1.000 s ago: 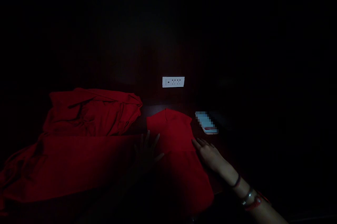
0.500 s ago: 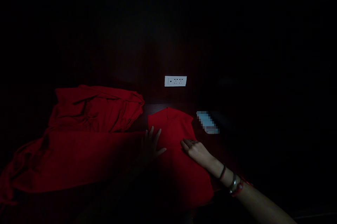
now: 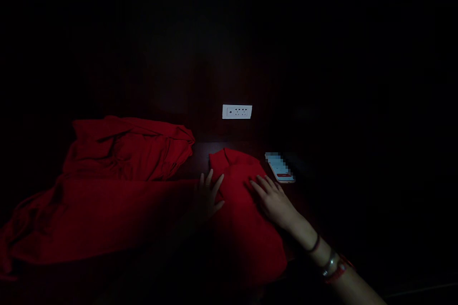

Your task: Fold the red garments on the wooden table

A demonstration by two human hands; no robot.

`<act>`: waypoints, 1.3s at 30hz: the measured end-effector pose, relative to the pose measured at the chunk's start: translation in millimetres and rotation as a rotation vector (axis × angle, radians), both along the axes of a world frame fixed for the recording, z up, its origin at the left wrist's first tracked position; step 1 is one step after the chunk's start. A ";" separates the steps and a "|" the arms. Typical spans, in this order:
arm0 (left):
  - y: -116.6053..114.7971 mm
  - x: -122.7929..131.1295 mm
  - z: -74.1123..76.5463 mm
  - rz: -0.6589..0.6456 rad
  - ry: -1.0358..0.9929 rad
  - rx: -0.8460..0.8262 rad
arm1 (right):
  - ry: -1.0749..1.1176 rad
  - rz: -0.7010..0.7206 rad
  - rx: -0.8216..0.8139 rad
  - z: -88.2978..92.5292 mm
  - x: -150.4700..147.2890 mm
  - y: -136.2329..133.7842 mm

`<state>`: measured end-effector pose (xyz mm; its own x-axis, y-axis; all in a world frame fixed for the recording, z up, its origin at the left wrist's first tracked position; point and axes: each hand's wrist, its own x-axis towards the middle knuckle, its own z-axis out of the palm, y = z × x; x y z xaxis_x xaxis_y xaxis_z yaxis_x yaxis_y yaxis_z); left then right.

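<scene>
Cloth (image 3: 246, 219), red and folded, lies on a dark surface. Left hand (image 3: 208, 196) and right hand (image 3: 275, 201) rest flat on it, fingers spread. Phone (image 3: 281, 169) just beside, its screen blurred.

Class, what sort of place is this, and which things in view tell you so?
Probably a dim domestic room: a white rectangular wall socket plate, a light-cased phone on the dark surface, and folded red cloth touched by the flat left hand and right hand.
</scene>
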<state>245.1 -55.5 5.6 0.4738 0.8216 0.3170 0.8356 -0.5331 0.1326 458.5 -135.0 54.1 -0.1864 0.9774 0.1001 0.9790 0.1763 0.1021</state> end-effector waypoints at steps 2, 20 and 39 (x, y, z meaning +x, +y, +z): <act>3.9 3.1 6.9 -0.084 0.021 0.004 | -0.030 0.101 0.011 -2.1 -17.5 10.9; 98.0 22.1 53.0 -0.187 0.303 -0.375 | -0.029 0.408 -0.100 19.4 0.1 179.6; 136.2 -1.8 66.6 -0.083 0.179 -0.321 | 0.025 0.316 -0.196 15.4 28.0 234.1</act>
